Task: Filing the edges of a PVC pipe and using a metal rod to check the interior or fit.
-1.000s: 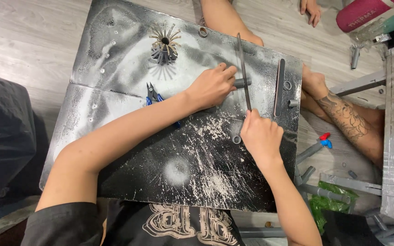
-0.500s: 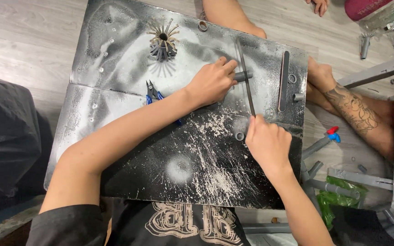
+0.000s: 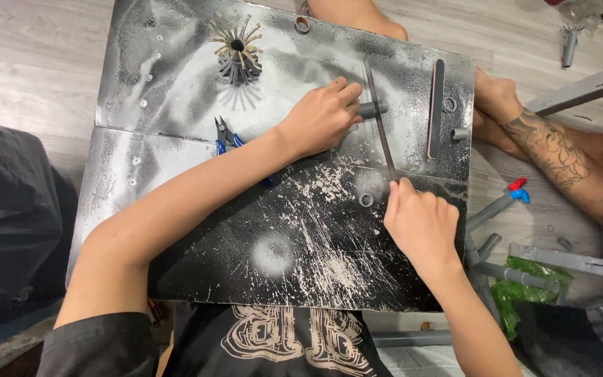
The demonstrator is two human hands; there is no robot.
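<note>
grey tube piece [image 3: 371,109] pinned on the black board [image 3: 176,174] by the left hand's [image 3: 319,119] closed fingers; right hand [image 3: 420,223] grips a thin file [image 3: 380,126] across it.

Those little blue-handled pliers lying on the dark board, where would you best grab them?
Take the blue-handled pliers by the blue handles, probably coming from above near the left hand's forearm. The metal jaws point away up the board, and the handles run partly under that arm.
</note>
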